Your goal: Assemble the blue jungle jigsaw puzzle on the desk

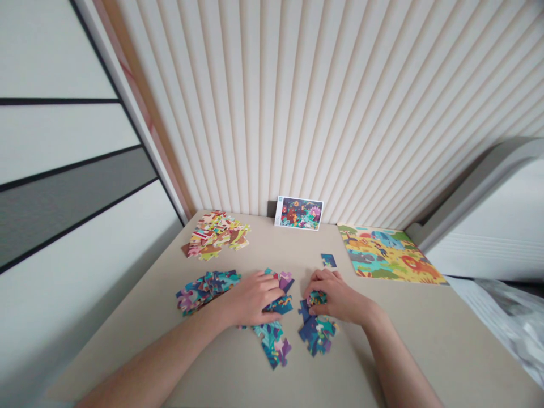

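Note:
My left hand (pixel 257 297) lies over a spread of jigsaw pieces, its fingers curved and its thumb below a dark teal puzzle piece (pixel 281 305) that it grips. More teal and purple pieces (pixel 274 343) stick out beneath that hand. A heap of blue and purple pieces (pixel 208 289) lies beyond the left wrist. To the right, my right hand (pixel 334 294) is closed around a few colourful puzzle pieces (pixel 317 298), partly hidden by the fingers. Just below it, a small cluster of dark blue pieces (pixel 317 335) rests on the table.
A picture card (pixel 300 213) of the dark blue scene stands at the back against the ribbed panel. A red and yellow heap of pieces (pixel 216 233) sits back left. One single blue piece (pixel 328 260) lies apart. A flat animal puzzle (pixel 389 255) is at the right.

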